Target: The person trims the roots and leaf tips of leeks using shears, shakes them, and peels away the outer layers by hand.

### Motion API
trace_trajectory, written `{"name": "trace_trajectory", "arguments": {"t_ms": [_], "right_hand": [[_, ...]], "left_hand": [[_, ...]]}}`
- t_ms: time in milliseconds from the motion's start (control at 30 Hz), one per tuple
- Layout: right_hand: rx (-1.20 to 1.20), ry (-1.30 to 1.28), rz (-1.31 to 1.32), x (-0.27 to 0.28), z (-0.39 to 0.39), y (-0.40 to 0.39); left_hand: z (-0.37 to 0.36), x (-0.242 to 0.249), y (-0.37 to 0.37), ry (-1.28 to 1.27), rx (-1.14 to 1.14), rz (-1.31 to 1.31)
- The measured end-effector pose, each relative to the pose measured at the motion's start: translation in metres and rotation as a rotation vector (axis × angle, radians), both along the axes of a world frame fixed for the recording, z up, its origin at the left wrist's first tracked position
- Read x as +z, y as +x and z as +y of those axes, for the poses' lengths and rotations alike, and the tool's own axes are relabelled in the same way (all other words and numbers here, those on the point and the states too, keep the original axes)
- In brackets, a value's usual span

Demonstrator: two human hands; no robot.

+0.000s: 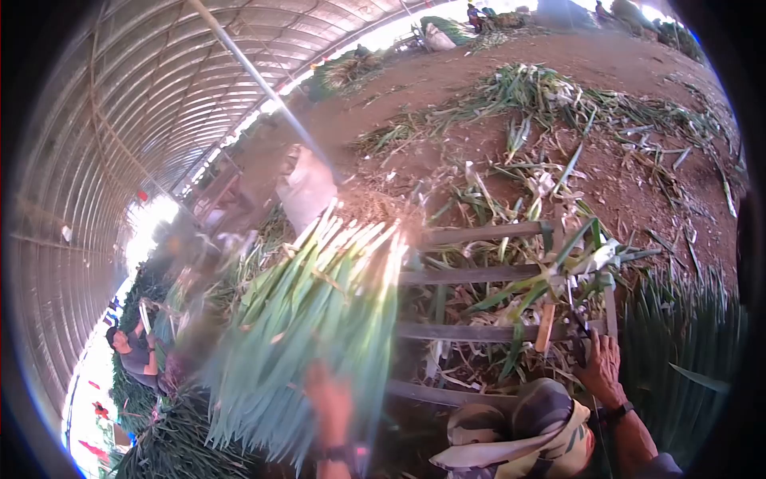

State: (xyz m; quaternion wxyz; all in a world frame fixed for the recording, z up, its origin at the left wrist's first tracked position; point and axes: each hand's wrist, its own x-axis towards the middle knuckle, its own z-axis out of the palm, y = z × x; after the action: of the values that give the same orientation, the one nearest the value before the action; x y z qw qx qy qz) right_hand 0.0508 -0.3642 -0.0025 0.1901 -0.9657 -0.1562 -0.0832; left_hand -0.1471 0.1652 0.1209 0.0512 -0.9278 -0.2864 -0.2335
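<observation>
A large bunch of green onions (319, 295) lies across a slatted wooden rack, white stems and roots toward the far end, leaves toward me. My left hand (329, 399) is over the leaves; motion smears its fingers, so its grip cannot be made out. At the rack's right end, my right hand (600, 366) is closed around the dark handle of what looks like a knife (571, 297), its thin blade pointing away from me. Loose trimmed leaves (550, 275) lie just beyond that hand, on the slats.
Wooden slats (471, 274) span the middle, with peelings beneath. More green onions (678, 343) stand at the right. A pale sack (306, 188) is beside a slanting pole (263, 84). Leaf waste (535, 92) covers the soil. Another person (137, 351) is at the left.
</observation>
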Motion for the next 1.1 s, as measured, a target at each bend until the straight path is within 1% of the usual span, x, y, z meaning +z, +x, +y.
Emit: {"name": "trace_trajectory", "arguments": {"t_ms": [100,167,267,400,467,500,567,633,667,767,800,900,967,1033,1100], "right_hand": [[-0.017,-0.006,-0.010,-0.001,0.004,-0.001],[-0.027,-0.010,0.006,-0.002,0.006,0.000],[-0.020,-0.007,0.012,0.005,0.010,-0.001],[-0.031,-0.022,-0.005,0.004,0.015,0.000],[-0.020,-0.046,-0.037,0.002,0.017,0.001],[-0.015,-0.066,-0.050,0.000,0.016,0.002],[-0.013,-0.096,-0.069,0.000,0.017,0.004],[-0.009,-0.118,-0.072,0.001,0.018,0.004],[-0.016,-0.121,-0.074,0.001,0.020,0.004],[-0.034,-0.105,-0.038,0.000,0.018,0.002],[-0.041,-0.098,-0.023,0.000,0.016,0.002],[-0.033,-0.074,-0.031,-0.003,0.012,0.003],[-0.053,-0.050,-0.007,-0.006,0.010,0.003],[-0.062,-0.028,-0.021,-0.003,0.011,0.001],[-0.057,-0.021,-0.016,-0.003,0.010,0.002]], "left_hand": [[0.033,0.042,0.044,0.113,0.035,-0.093],[0.063,0.080,0.064,0.170,0.096,-0.031],[0.129,0.121,0.075,0.263,0.155,0.128],[0.189,0.154,0.077,-0.012,0.351,0.285],[0.215,0.149,0.070,-0.277,0.342,0.318],[0.221,0.142,0.071,-0.342,0.349,0.365],[0.222,0.135,0.077,-0.469,0.365,0.459],[0.219,0.134,0.076,-0.464,0.362,0.536],[0.222,0.125,0.073,-0.298,0.339,0.572],[0.221,0.113,0.070,-0.170,0.295,0.586],[0.213,0.110,0.071,-0.098,0.288,0.513],[0.196,0.110,0.080,-0.138,0.334,0.447],[0.186,0.101,0.074,0.015,0.258,0.417],[0.170,0.094,0.069,0.060,0.220,0.423],[0.153,0.081,0.059,0.120,0.133,0.376]]}}
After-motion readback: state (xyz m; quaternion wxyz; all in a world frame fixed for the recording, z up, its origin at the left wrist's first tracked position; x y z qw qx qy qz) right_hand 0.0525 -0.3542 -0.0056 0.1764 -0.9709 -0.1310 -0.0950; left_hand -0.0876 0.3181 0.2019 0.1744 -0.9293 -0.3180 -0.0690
